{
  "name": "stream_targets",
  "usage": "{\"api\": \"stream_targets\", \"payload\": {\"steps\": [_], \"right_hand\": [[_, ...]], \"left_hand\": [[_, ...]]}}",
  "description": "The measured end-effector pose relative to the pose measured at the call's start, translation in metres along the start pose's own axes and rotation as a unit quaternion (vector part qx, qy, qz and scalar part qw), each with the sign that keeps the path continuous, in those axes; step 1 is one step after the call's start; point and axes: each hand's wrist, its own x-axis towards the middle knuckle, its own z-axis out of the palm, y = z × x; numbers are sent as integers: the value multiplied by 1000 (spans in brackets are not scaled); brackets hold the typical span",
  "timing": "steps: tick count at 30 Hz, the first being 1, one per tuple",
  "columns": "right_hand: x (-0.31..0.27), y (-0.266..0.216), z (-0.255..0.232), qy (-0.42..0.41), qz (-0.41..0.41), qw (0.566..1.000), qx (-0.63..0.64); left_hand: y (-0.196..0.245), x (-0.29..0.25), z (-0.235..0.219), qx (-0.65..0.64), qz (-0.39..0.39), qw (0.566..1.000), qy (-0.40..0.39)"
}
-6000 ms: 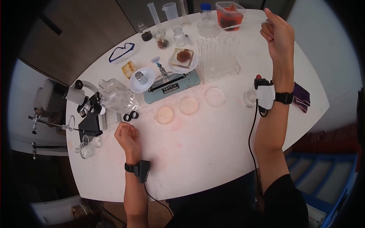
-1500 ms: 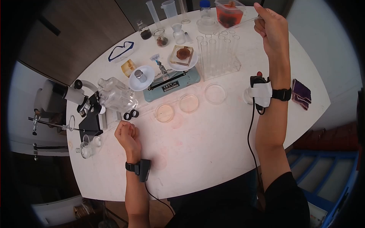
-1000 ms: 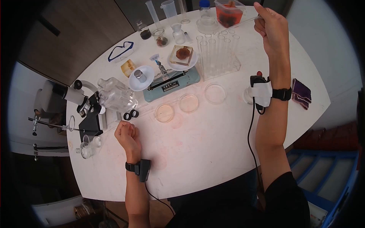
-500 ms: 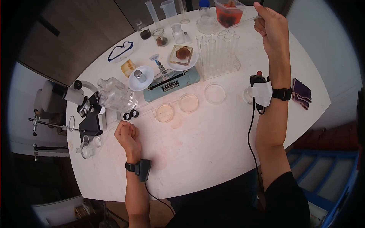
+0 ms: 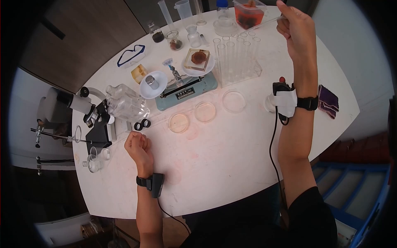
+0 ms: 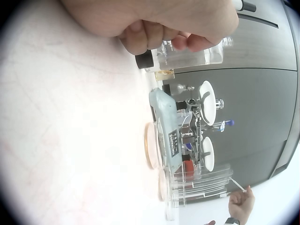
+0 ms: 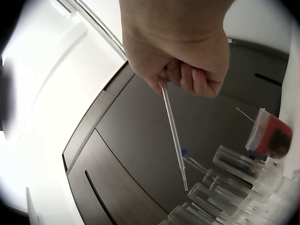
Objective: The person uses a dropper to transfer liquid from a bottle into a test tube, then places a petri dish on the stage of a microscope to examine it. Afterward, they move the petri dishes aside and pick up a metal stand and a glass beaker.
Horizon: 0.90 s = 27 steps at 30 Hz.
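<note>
My right hand [image 5: 298,35] is raised over the far right of the table, pinching the top of a thin plastic dropper pipette [image 7: 174,131]. The pipette slants down to the left, its narrow tip just above the mouths of several glass test tubes [image 7: 229,161] in the right wrist view. A clear rack [image 5: 258,74] holds these tubes upright. My left hand [image 5: 139,151] rests on the table, fingers loosely curled around nothing. Close by it lie two clear bottles [image 5: 126,101] with black caps [image 5: 145,123].
A balance [image 5: 186,94] carries a metal weight [image 5: 152,82] and a clear block [image 5: 192,62]. Petri dishes [image 5: 234,102] lie in front. Behind the rack stands a tub of red liquid [image 5: 248,18]. A microscope [image 5: 99,126] is at left, a purple cloth [image 5: 328,103] at right.
Compared with six seconds ago, my right hand has shifted slightly left and the pipette slants more steeply. Over the last second and a half it barely moves. The left hand stays put.
</note>
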Motion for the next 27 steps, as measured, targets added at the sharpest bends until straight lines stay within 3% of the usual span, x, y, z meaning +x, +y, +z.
{"api": "stream_targets", "payload": {"steps": [27], "right_hand": [[-16, -10, 24, -72, 8, 994, -77]], "left_hand": [[2, -1, 2, -10, 1, 1000, 5]]}}
